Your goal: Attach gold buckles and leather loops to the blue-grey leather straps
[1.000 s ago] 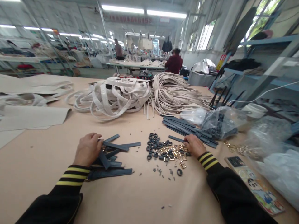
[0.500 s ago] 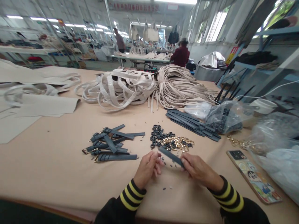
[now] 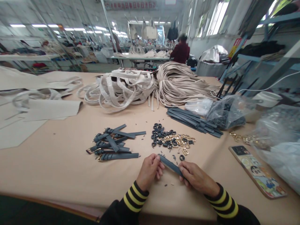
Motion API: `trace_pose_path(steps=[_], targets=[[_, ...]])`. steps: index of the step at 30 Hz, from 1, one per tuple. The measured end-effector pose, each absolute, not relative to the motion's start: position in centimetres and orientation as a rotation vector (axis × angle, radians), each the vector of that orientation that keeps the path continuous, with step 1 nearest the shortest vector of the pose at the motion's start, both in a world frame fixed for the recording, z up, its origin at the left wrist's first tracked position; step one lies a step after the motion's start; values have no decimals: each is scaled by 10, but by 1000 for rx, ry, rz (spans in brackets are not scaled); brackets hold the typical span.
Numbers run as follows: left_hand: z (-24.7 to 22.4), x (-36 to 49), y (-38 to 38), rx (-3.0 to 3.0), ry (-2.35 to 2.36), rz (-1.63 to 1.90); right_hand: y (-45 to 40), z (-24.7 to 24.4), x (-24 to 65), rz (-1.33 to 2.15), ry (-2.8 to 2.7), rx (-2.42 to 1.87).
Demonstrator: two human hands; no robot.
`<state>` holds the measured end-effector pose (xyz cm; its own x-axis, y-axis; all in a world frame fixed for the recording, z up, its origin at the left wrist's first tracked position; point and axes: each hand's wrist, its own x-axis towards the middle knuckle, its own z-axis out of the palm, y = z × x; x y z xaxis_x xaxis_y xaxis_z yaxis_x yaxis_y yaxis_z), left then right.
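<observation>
A dark blue-grey strap [image 3: 171,165] is stretched between my two hands above the table. My left hand [image 3: 151,170] pinches its upper left end between thumb and fingers. Around its lower right end the fingers of my right hand [image 3: 193,176] are closed. Just beyond the strap lie a dark ring [image 3: 182,157] and a gold buckle [image 3: 185,151]. Behind them is a pile of dark loops [image 3: 161,132] mixed with gold buckles [image 3: 177,140]. To the left, straps with buckles fitted [image 3: 112,143] are heaped together.
Flat dark straps [image 3: 194,121] lie at the right rear, near plastic bags [image 3: 226,114]. A phone [image 3: 256,172] rests at the right. Pale strap bundles [image 3: 126,89] and cream fabric pieces [image 3: 53,109] cover the back and left. A person [image 3: 180,51] is in the background.
My left hand has closed on the strap's free end, which was apart from its fingers before. The ring and a single buckle near my right hand now show more clearly.
</observation>
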<state>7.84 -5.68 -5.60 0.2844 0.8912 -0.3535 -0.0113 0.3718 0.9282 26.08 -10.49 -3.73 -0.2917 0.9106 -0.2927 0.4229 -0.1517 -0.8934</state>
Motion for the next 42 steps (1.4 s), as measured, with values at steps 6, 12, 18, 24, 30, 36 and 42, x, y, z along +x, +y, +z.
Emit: trace_pose_path(steps=[6, 12, 18, 24, 30, 36, 42], targets=[[-55, 81, -58, 988, 1108, 781, -104, -39, 259, 1471, -1653, -1496], [-59, 83, -58, 971, 1110, 796, -104, -39, 257, 1532, -1651, -1479], [-63, 82, -59, 1033, 1138, 784, -104, -39, 258, 1623, -1634, -1432], [-65, 83, -59, 1045, 1171, 789, -104, -36, 260, 1727, -1614, -1367], [-63, 84, -59, 1059, 1180, 801, -102, -38, 262, 1785, -1562, -1357], [-61, 85, -61, 1114, 1156, 789, -99, -45, 257, 1796, -1500, -1328], [-60, 86, -68, 1124, 1091, 878, -87, -47, 237, 1695, -1406, -1353]])
